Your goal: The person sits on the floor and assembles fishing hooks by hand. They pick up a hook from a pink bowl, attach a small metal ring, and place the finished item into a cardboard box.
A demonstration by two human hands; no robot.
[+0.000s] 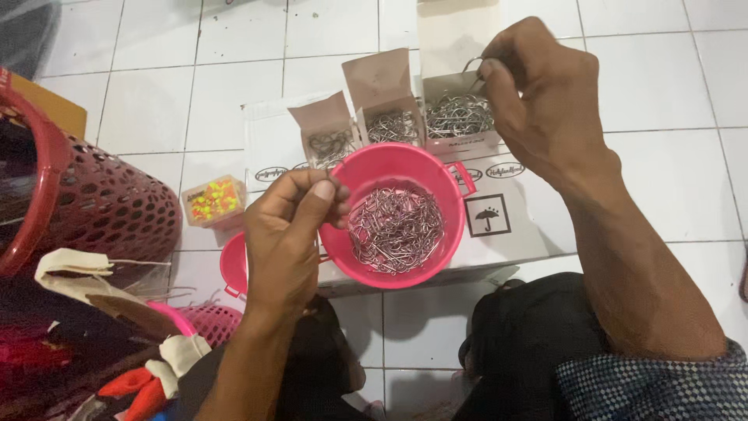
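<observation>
your right hand (545, 101) pinches a metal hook (473, 64) over the open box (460, 117) at one o'clock; your left hand (292, 234) pinches something too small to tell beside the pink bowl (448, 191).

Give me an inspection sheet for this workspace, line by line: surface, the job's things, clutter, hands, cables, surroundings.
Surface: flattened white cardboard on a white tiled floor.
Job's things: pink bowl holding metal hooks; three small open boxes of hooks behind it.
Clutter: small clear box of yellow and orange beads; second pink bowl, partly hidden.
Hands: left hand at the pink bowl's rim, fingers pinched; right hand pinching a single hook above the rightmost box.
Cables: nothing seen.
Surroundings: red perforated basket at left; cloth and string beside it.
</observation>
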